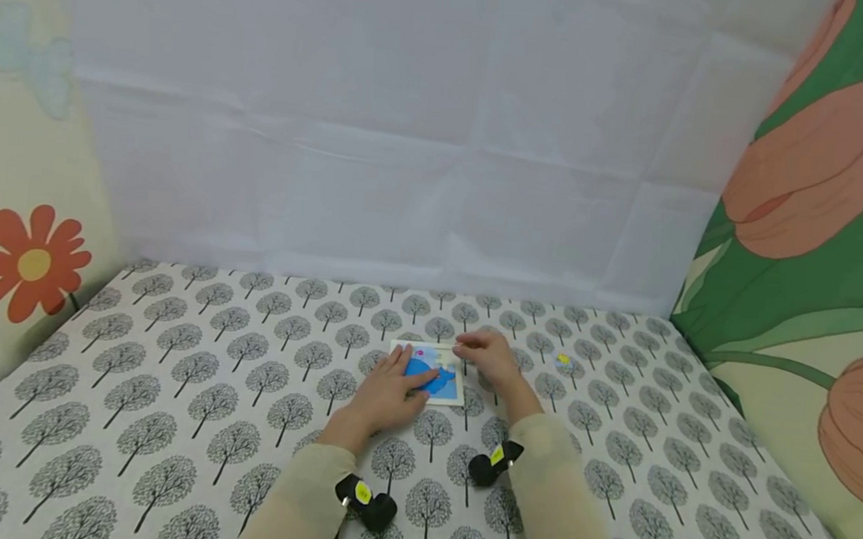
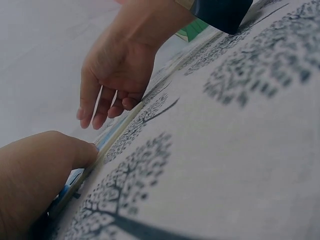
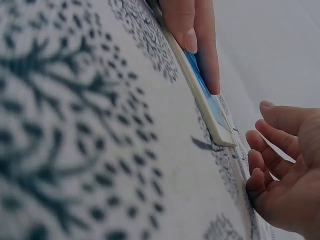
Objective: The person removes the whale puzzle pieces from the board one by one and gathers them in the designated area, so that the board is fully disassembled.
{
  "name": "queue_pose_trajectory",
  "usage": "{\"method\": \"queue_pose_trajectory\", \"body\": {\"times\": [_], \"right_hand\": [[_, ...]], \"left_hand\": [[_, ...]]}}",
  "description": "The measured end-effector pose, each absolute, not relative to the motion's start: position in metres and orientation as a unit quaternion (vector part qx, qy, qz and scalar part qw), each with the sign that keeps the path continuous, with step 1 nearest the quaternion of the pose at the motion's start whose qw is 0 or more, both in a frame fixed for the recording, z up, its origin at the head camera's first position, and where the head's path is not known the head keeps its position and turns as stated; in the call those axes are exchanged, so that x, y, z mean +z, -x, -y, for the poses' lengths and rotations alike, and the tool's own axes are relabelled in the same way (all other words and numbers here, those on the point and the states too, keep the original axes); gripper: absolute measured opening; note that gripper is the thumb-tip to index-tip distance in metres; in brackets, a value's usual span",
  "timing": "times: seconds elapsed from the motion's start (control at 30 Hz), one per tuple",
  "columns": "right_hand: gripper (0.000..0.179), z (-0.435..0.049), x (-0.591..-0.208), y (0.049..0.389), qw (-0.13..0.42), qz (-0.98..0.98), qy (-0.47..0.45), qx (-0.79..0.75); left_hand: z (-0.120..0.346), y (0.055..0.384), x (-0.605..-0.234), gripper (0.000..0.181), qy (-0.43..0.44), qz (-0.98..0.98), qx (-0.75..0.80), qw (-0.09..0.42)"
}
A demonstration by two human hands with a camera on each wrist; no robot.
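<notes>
A thin square picture board [image 1: 456, 395] with a pale frame and a blue whale-like shape lies flat on the tablecloth. Spread over its left part, my left hand [image 1: 387, 393] rests with fairly straight fingers on the picture. By the board's far right corner is my right hand [image 1: 493, 359], its fingers loosely bent. Seen from the right wrist, that hand [image 3: 292, 165] holds nothing between thumb and fingers, and a small gap parts it from the board's edge [image 3: 212, 120]. Part of the picture is hidden beneath the left hand.
To the right of the board lies a small yellow-and-blue piece [image 1: 564, 360], too small to make out. The tablecloth [image 1: 241, 406] has a tree print. A white sheet [image 1: 381, 132] hangs behind the table, and painted walls with flowers [image 1: 33, 263] flank it.
</notes>
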State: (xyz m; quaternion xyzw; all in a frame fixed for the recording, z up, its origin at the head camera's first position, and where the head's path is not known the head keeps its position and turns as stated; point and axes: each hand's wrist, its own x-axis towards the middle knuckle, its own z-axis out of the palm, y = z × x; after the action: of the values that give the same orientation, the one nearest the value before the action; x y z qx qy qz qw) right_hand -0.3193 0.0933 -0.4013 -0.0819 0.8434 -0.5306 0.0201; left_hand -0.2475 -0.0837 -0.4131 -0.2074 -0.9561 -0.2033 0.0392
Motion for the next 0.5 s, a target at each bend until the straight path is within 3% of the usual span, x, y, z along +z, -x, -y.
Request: {"method": "queue_pose_trajectory", "body": {"times": [0.5], "right_hand": [[0.023,-0.079,-0.412,0.318,0.025,-0.848,0.086,-0.522]], "left_hand": [[0.084,0.248,-0.414,0.041,0.212,0.956,-0.198,0.043]]}}
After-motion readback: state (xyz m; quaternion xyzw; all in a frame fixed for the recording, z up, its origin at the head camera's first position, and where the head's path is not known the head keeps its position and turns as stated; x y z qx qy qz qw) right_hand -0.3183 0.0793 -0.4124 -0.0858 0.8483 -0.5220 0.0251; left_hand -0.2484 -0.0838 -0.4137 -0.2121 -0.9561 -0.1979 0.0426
